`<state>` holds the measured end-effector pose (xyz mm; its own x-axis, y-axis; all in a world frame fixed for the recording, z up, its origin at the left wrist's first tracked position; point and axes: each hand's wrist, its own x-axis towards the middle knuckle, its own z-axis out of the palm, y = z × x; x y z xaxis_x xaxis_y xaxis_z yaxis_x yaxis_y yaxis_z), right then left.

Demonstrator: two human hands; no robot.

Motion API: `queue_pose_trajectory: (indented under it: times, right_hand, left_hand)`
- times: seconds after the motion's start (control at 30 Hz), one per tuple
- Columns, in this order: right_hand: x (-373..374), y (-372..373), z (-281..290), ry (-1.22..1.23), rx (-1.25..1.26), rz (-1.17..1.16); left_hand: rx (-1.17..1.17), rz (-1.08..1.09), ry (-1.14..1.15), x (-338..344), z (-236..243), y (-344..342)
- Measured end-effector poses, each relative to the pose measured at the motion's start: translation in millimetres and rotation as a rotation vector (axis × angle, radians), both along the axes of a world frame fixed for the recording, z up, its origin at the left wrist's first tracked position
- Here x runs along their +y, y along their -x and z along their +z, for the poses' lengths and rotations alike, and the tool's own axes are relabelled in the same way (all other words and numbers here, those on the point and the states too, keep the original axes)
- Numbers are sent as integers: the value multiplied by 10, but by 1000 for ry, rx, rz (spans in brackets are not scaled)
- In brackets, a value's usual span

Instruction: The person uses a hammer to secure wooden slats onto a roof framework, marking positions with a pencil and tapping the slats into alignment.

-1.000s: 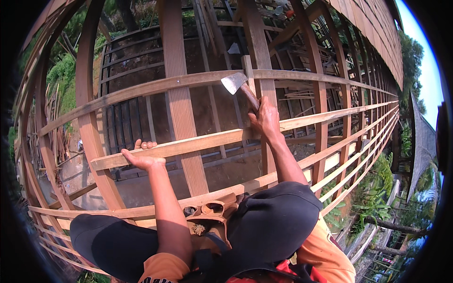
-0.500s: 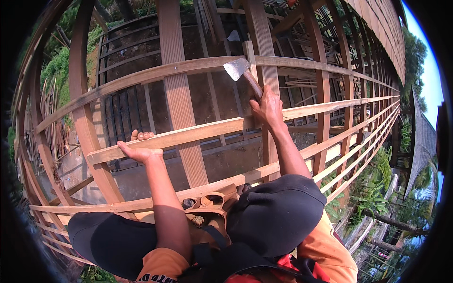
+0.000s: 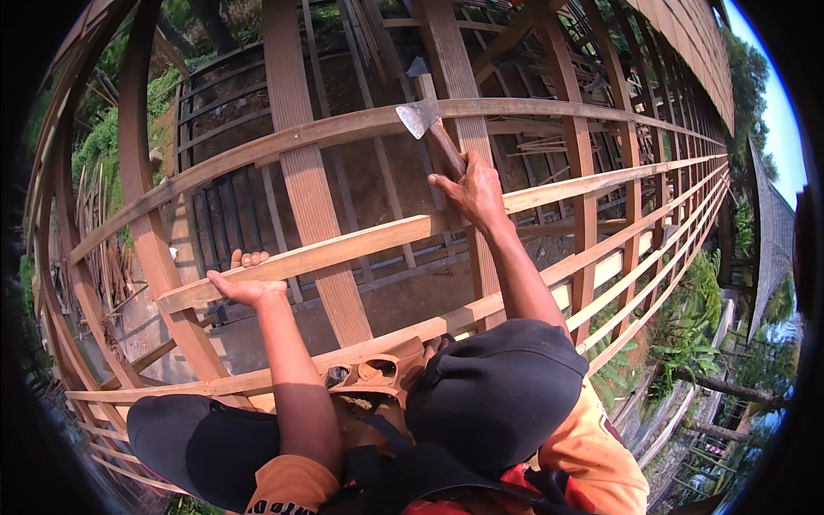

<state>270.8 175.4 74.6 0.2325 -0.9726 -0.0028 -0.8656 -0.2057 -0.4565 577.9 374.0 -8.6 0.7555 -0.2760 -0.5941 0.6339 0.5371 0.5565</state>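
Observation:
My right hand (image 3: 479,193) grips the wooden handle of a hatchet (image 3: 420,118), its thumb standing away from the handle. The hatchet's wide metal head lies over the upper batten (image 3: 352,128), beside a short upright wood piece (image 3: 425,87). Across the brown rafters (image 3: 302,180) runs a paler wooden batten (image 3: 369,243), below that upper one. Near its left end, my left hand (image 3: 256,287) holds this batten from beneath; the palm is under the lower edge and fingertips show above the far edge. My right wrist crosses in front of the same batten.
A tan tool pouch (image 3: 369,378) sits between my dark-trousered knees. More battens (image 3: 412,333) run close to my legs and on to the right. Through the open frame, ground and dark bars show far below. Roof shingles (image 3: 691,51) rise at the upper right.
The view has shifted a little, so the frame appears farther left. My right thumb has spread away from the hatchet handle. The left hand keeps its hold near the batten's end.

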Motion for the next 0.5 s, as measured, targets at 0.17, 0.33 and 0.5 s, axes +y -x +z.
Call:
queue_pose_trajectory:
  times: [0.17, 0.33, 0.5]
  right_hand:
    - [-110, 7, 69, -67, -57, -23]
    - [-9, -191, 174, -33, -126, 39]
    - [395, -671, 195, -206, -454, 311]
  left_hand:
    - [-14, -11, 14, 9, -44, 16]
    - [-21, -3, -21, 0, 26, 34]
    - [-43, 1, -66, -3, 4, 66]
